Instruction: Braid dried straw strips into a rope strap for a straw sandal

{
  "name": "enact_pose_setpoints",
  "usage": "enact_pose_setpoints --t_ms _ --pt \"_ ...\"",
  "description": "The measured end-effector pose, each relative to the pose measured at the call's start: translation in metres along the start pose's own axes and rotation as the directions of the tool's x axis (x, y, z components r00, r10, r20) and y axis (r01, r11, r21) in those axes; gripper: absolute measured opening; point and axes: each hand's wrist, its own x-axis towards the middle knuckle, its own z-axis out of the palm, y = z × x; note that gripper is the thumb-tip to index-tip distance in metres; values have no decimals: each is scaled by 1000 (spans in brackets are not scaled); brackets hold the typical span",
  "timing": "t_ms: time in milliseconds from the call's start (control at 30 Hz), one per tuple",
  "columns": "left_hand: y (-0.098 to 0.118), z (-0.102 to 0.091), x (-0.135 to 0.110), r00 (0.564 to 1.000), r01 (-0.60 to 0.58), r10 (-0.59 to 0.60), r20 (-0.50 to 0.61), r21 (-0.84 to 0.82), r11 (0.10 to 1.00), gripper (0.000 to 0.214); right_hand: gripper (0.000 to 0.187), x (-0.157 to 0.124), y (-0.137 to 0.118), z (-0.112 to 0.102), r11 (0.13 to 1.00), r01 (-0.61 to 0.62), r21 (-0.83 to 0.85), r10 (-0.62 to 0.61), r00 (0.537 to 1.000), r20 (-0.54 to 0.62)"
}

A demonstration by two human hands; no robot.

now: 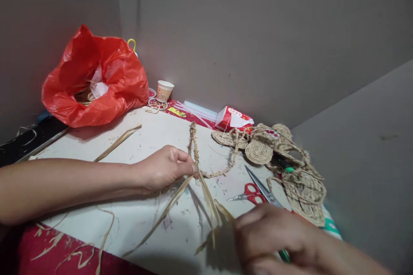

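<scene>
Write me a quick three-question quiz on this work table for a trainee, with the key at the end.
1. True or false: the left hand pinches the braided cord.

2. Multiple choice: seen from the head camera, where do the small red-handled scissors lie?
A. To the left of the left hand
B. To the right of the left hand
C. Inside the red plastic bag

3. Short answer: which is nearer the red plastic bag, the paper cup or the red-and-white packet?

Key: 1. True. 2. B. 3. The paper cup.
</scene>
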Motion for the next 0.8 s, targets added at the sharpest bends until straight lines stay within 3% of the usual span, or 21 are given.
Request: enact_pose_setpoints --t_ms 100,167,267,300,400,433,500,533,567,667,733,800 --pt "4 2 -2 1000 8 -8 -16 26 1000 17 34 3 24 -17 993 -110 -42 103 985 -140" --pt "7 2 -2 999 21 -20 -26 47 999 17 23 2 34 -23 970 -194 -145 147 946 -288" --pt "7 2 -2 1000 16 -14 -27 65 998 17 26 -6 35 -29 963 -220 -154 135 893 -429" --pt "6 1 -2 1000 11 -10 -19 66 998 17 25 -8 32 -30 966 -227 -120 137 850 -509" --pt "2 0 -1 1000 13 -14 2 62 998 17 33 -7 26 -30 974 -223 33 175 653 -737" --pt "1 1 -1 1000 19 -19 8 56 998 17 29 -2 25 -28 977 -188 100 198 625 -755" --pt "-2 2 0 999 29 -29 18 24 999 17 29 15 26 -18 961 -81 263 247 678 -693" --pt "-4 2 1 999 28 -28 30 -1 1000 17 36 25 28 -11 931 -40 362 270 742 -613" --pt "-6 3 2 999 17 -15 49 -37 999 18 39 36 29 -3 898 -25 439 284 795 -536" --pt "-14 3 6 987 -43 62 151 -122 992 22 36 63 33 20 785 -1 620 282 891 -355" --pt "-19 2 9 980 -46 65 187 -106 993 21 39 71 35 31 691 -23 723 269 936 -227" --pt "-22 1 11 986 -8 16 165 -47 999 18 40 73 38 35 645 -67 762 280 947 -154"
